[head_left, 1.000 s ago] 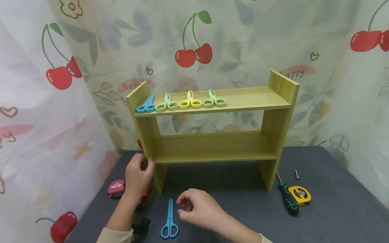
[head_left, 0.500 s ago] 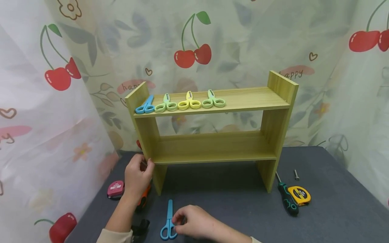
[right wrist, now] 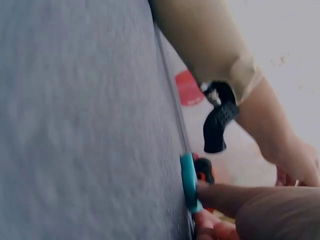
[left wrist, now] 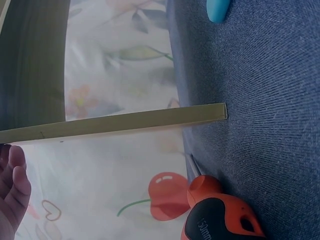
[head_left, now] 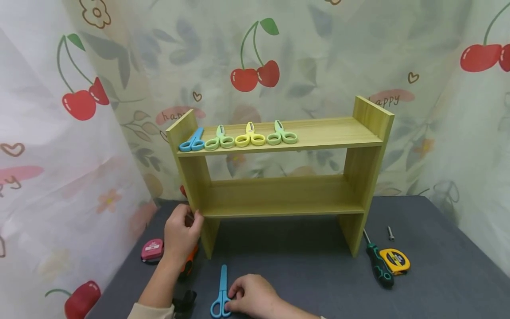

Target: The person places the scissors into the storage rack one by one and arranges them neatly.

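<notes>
Blue scissors (head_left: 223, 281) lie on the dark tabletop, blades pointing away, in front of a wooden two-tier shelf (head_left: 279, 212). My right hand (head_left: 255, 296) pinches their right handle ring between thumb and fingers; the right wrist view shows the thumb against the blue handle (right wrist: 188, 181). My left hand (head_left: 181, 232) grips the front edge of the shelf's left side panel, near the lower board. In the left wrist view, its curled fingers (left wrist: 19, 175) lie along the panel's outer face; the thumb is hidden there. Along the top board sit blue scissors (head_left: 193, 141), green scissors (head_left: 220, 139), yellow scissors (head_left: 250, 136) and more green scissors (head_left: 281, 134).
A pink tape measure (head_left: 152, 250) and an orange-and-black tool (left wrist: 220, 215) lie left of the shelf. On the right are a green-black screwdriver (head_left: 379, 266), a yellow tape measure (head_left: 395, 260) and a bolt (head_left: 391, 233). Cherry-patterned curtains surround the table.
My right hand has moved down and left from beside the scissors' blades to their handles and taken hold of one ring. My left hand has stayed on the shelf panel.
</notes>
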Tool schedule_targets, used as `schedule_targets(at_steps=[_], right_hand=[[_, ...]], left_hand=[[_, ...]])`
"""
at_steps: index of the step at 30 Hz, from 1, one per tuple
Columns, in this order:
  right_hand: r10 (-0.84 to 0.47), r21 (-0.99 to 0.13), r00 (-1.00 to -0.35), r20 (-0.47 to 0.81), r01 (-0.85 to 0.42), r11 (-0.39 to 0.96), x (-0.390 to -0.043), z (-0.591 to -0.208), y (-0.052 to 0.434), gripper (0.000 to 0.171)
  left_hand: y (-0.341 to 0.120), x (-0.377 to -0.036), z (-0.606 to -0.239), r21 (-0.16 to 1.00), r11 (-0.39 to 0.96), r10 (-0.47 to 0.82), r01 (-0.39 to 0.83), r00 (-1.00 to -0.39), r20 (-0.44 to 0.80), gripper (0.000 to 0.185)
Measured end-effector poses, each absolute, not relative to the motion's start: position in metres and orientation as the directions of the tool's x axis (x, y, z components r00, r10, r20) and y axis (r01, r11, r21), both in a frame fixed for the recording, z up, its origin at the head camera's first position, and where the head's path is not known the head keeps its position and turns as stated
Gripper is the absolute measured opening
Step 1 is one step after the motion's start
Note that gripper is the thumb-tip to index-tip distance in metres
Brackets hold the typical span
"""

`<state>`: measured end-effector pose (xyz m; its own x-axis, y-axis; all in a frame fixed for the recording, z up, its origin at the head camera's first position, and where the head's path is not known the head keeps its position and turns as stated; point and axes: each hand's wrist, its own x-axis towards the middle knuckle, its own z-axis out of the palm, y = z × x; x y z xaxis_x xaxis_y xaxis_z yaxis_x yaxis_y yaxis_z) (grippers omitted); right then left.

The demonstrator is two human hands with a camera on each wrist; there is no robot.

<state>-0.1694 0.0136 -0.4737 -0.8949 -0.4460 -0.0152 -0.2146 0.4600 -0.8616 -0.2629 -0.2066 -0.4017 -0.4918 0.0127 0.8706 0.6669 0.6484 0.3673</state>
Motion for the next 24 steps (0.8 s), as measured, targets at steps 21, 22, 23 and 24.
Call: schedule_targets(at_steps=[21,22,23,24], right_hand=[[-0.435,-0.844,-0.900,0.025,-0.252,0.473,-0.1725,-0.4826,0.0164,0.012],[-0.437,-0.845,-0.899,0.025,-0.253,0.472,-0.1732,-0.4826,0.0164,0.011],[-0.440,-0.842,-0.897,0.029,-0.259,0.473,-0.1736,-0.4821,0.0165,0.012],[-0.443,-0.840,-0.896,0.032,-0.264,0.474,-0.1745,-0.4816,0.0166,0.011]], left_hand=[[-0.2054,-0.2641,-0.4044,0.375,0.624,0.007,0.686,-0.485,0.875,0.006],[-0.2055,-0.2645,-0.4045,0.376,0.622,0.004,0.687,-0.483,0.876,0.006],[-0.2056,-0.2649,-0.4045,0.376,0.620,0.001,0.689,-0.480,0.877,0.006],[-0.2059,-0.2654,-0.4044,0.376,0.617,-0.003,0.691,-0.476,0.879,0.006]])
